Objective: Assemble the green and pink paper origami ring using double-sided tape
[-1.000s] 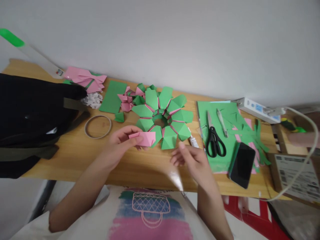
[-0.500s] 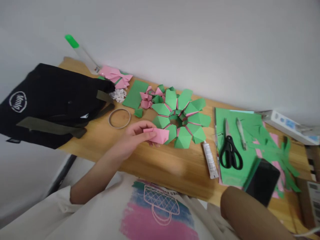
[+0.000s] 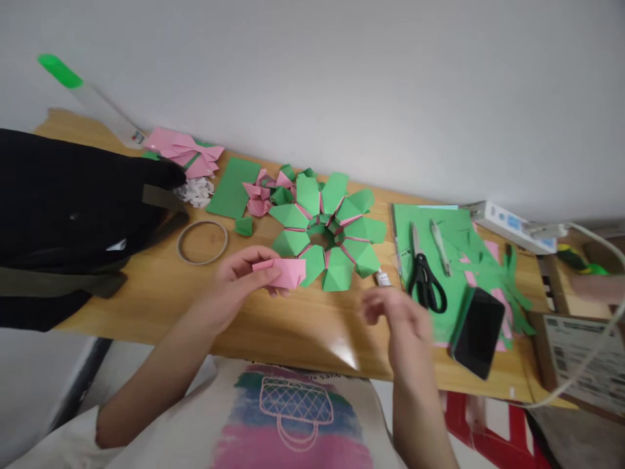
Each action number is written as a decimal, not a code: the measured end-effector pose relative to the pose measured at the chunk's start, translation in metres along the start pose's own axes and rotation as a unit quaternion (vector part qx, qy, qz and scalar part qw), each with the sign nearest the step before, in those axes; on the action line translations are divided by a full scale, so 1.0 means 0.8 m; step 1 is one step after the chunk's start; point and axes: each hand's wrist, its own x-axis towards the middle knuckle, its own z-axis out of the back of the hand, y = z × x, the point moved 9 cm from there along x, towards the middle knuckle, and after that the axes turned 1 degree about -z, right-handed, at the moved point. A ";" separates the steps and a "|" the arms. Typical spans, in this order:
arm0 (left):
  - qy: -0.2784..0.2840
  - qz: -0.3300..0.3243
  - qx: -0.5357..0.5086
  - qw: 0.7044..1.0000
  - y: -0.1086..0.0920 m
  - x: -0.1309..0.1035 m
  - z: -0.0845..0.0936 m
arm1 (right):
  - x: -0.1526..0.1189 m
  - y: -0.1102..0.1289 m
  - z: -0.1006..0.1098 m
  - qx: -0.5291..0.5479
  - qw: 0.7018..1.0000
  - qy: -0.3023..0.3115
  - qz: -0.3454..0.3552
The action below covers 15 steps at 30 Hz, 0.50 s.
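Note:
A folded pink paper piece [image 3: 288, 272] is pinched between the thumb and fingers of my left hand [image 3: 247, 280]. Right behind it lies a ring-shaped paper flower [image 3: 338, 268] with green petals and pink edges between them. My right hand [image 3: 398, 316] hovers over the front of the table, slightly blurred, its fingers loosely bent and apart with nothing visible in them. Beyond its fingers shows the cap end of a white glue tube [image 3: 383, 279]; the rest of the tube is hidden behind the hand.
Left are a black bag [image 3: 88, 208], a tape ring [image 3: 202, 262], white scraps [image 3: 195, 191] and folded pink and green pieces [image 3: 258, 198]. Right lie black-handled scissors [image 3: 426, 283], a cutter [image 3: 440, 247], green sheets [image 3: 403, 225], a phone [image 3: 478, 332] and a power strip [image 3: 512, 225].
My right hand has come in from the lower right to the front of the table. The view has shifted right. My left hand still holds the pink piece.

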 end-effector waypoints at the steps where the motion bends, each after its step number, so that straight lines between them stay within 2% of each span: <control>1: 0.001 0.000 0.000 1.000 0.000 0.001 -0.001 | 0.003 0.005 -0.015 0.031 0.999 0.029 0.002; 3: 0.002 0.004 0.002 1.000 0.002 0.002 -0.001 | 0.008 0.011 -0.046 0.116 0.989 0.088 -0.008; 5: -0.004 0.012 0.005 1.000 0.004 0.002 -0.001 | 0.014 0.010 -0.065 0.195 0.975 0.103 -0.030; 10: -0.013 0.025 0.014 1.000 0.008 0.002 0.000 | 0.024 0.003 -0.072 0.252 0.965 0.054 -0.036; 15: -0.016 0.033 0.019 0.999 0.014 0.004 0.000 | 0.028 0.003 -0.077 0.267 0.961 0.063 -0.043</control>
